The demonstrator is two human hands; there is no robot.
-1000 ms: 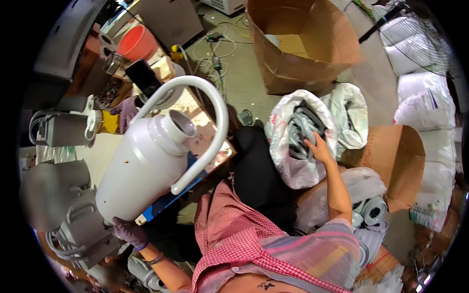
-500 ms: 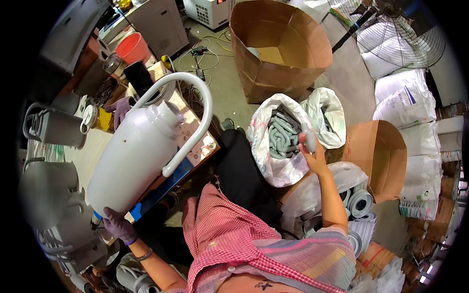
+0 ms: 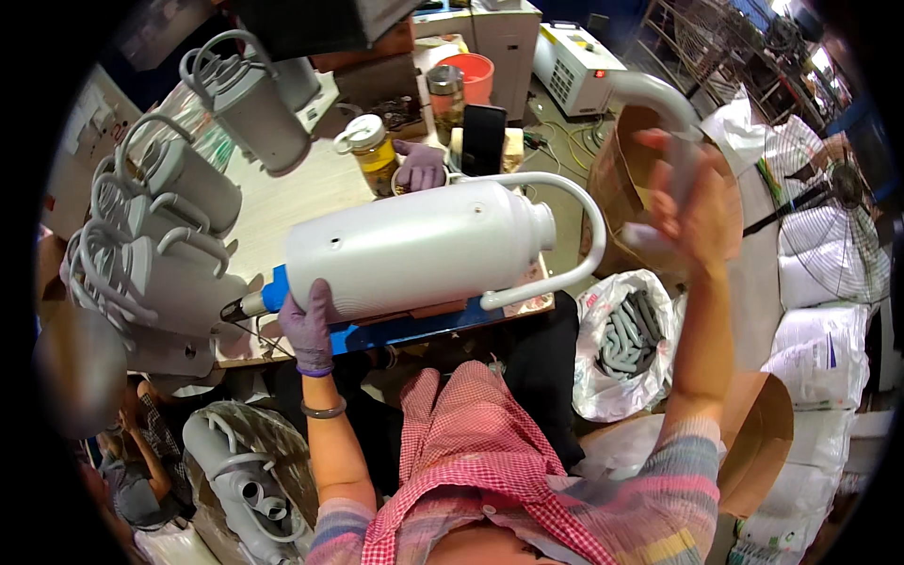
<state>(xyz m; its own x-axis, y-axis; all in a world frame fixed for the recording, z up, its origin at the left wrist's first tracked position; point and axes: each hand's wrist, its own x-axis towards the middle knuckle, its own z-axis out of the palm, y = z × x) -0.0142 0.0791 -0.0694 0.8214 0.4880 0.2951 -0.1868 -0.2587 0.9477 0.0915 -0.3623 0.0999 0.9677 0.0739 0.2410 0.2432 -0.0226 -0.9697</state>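
Note:
A large grey thermos-flask casing (image 3: 405, 250) lies on its side over the near edge of the workbench, its neck to the right. A grey carrying loop (image 3: 595, 226) curves around the neck end. My left hand (image 3: 307, 330), in a purple glove, grips the casing's base end, thumb up on its side, next to a blue-wrapped metal fixture (image 3: 259, 301). My bare right hand (image 3: 699, 212) is raised at the right, closed around a grey curved plastic handle (image 3: 659, 99). Both hand and handle are smeared by motion.
A white sack (image 3: 589, 377) of grey handles stands right of my knees, with a cardboard box (image 3: 612, 179) behind. Several handled grey casings (image 3: 259, 118) crowd the bench's left. A purple glove (image 3: 419, 168), yellow jar (image 3: 375, 160) and phone (image 3: 483, 141) sit behind the casing. Another person (image 3: 141, 471) is lower left.
My right hand has risen from the sack with a handle. The casing has swung from tilted to nearly level, my left hand still at its base. My view has turned left.

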